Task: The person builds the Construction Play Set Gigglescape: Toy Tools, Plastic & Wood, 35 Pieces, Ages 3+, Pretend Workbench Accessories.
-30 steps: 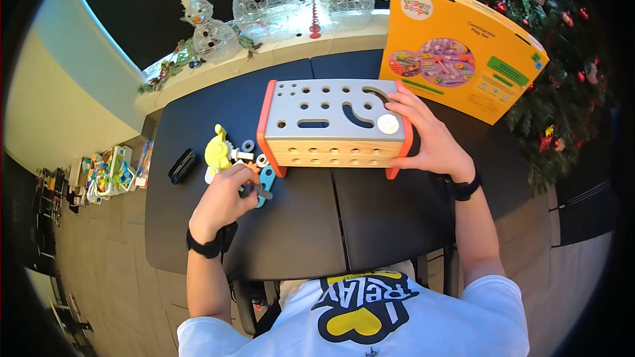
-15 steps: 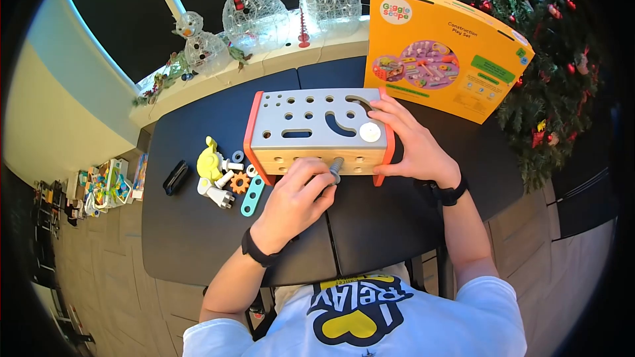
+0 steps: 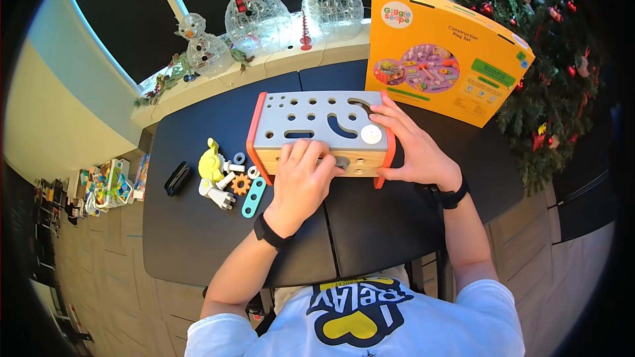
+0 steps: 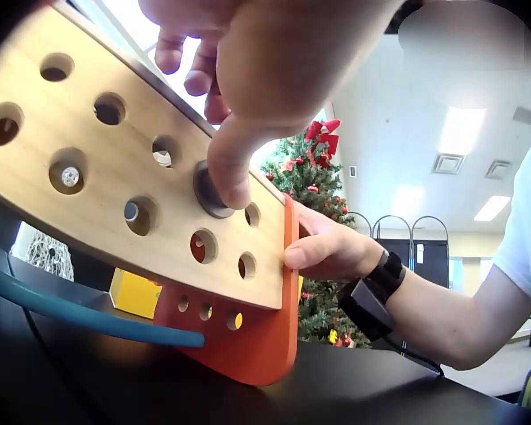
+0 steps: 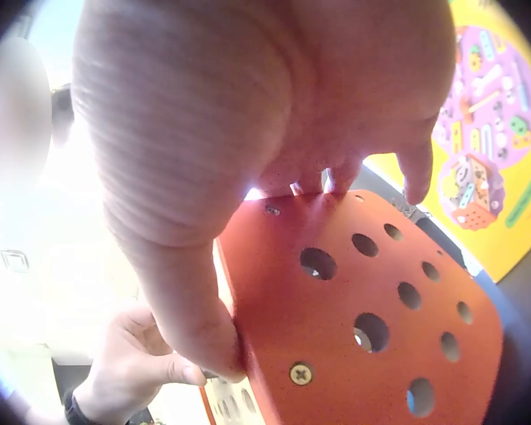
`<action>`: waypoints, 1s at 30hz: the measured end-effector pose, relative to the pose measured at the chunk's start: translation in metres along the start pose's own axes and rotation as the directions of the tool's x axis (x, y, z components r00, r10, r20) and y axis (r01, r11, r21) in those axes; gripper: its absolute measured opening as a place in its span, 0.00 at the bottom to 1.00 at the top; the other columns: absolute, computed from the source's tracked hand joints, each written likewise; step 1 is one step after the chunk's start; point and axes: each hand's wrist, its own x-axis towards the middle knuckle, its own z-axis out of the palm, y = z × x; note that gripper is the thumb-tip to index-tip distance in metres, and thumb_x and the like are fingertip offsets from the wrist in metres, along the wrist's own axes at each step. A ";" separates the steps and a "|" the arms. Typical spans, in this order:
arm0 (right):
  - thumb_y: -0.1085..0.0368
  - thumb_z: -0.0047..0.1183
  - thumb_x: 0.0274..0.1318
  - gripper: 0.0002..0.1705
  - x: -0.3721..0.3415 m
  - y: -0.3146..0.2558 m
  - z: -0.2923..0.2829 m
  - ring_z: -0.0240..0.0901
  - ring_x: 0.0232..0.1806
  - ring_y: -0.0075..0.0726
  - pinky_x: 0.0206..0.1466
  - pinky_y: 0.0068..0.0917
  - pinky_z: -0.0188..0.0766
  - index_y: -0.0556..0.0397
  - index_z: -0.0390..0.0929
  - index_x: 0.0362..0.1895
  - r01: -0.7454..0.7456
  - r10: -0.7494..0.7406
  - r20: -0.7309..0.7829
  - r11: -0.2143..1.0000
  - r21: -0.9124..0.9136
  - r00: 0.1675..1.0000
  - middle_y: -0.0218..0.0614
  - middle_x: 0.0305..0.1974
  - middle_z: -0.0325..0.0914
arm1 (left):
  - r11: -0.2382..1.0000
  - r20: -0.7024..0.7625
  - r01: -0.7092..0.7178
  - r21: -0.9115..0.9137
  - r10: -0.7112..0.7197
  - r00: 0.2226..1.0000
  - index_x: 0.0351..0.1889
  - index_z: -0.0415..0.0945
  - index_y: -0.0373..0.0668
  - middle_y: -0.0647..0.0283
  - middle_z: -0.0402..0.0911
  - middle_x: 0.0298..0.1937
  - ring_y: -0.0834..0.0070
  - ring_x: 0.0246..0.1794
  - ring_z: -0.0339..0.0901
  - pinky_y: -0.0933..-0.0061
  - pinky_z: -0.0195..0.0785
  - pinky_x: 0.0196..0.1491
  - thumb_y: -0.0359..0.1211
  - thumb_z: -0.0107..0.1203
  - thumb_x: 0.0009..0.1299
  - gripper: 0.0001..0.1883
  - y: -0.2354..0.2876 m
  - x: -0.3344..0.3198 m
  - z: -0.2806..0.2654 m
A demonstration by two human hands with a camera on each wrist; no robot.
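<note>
My left hand (image 3: pixel 297 185) is at the front of a toy workbench (image 3: pixel 264 157) with a grey top and red ends. In the left wrist view, its thumb presses the round grey bolt head (image 4: pixel 210 191) at a hole in the wooden side (image 4: pixel 35 150); its other fingers reach over the top edge. My right hand (image 3: pixel 426 155) grips the right end, thumb on the front and fingers on top, beside a white round piece (image 3: pixel 371 134). In the right wrist view, the right hand (image 5: pixel 203 124) lies over the red end panel (image 5: pixel 336 310).
Left of the workbench lie a yellow-green piece (image 3: pixel 210 162), an orange gear (image 3: pixel 241 184), a teal strip (image 3: pixel 253 197), white pieces (image 3: pixel 217 194) and a black case (image 3: pixel 177 178). A yellow box (image 3: pixel 450 53) stands behind on the right, near a decorated tree (image 3: pixel 549 86).
My left hand has moved right from the loose pieces to the workbench front with the grey bolt, whose shaft no longer shows there. My right hand stays at the right end.
</note>
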 end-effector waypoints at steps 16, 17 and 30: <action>0.51 0.58 0.72 0.42 -0.029 -0.004 0.027 0.84 0.55 0.64 0.64 0.45 0.76 0.53 0.57 0.81 -0.408 0.372 0.172 0.865 0.291 0.912 0.53 0.53 0.87 | 0.516 0.479 0.786 -0.341 -0.624 0.617 0.70 0.68 0.31 0.45 0.84 0.61 0.55 0.60 0.84 0.59 0.75 0.62 0.39 0.71 0.71 0.35 -0.086 -0.065 -0.049; 0.51 0.56 0.74 0.38 -0.029 -0.005 0.029 0.85 0.52 0.63 0.62 0.44 0.77 0.53 0.61 0.79 -0.395 0.367 0.148 0.871 0.291 0.918 0.52 0.49 0.88 | 0.539 0.448 0.710 -0.453 -0.551 0.704 0.66 0.71 0.30 0.45 0.89 0.50 0.56 0.48 0.88 0.62 0.78 0.55 0.38 0.62 0.79 0.25 -0.080 -0.069 -0.043; 0.58 0.63 0.69 0.40 -0.004 -0.004 0.007 0.83 0.58 0.27 0.63 0.26 0.73 0.58 0.65 0.79 -0.292 0.388 0.010 0.676 0.677 0.922 0.41 0.57 0.87 | 0.596 0.221 0.772 -0.221 -0.740 0.635 0.68 0.77 0.31 0.55 0.91 0.43 0.79 0.42 0.85 0.73 0.78 0.49 0.36 0.57 0.83 0.22 -0.058 -0.026 -0.063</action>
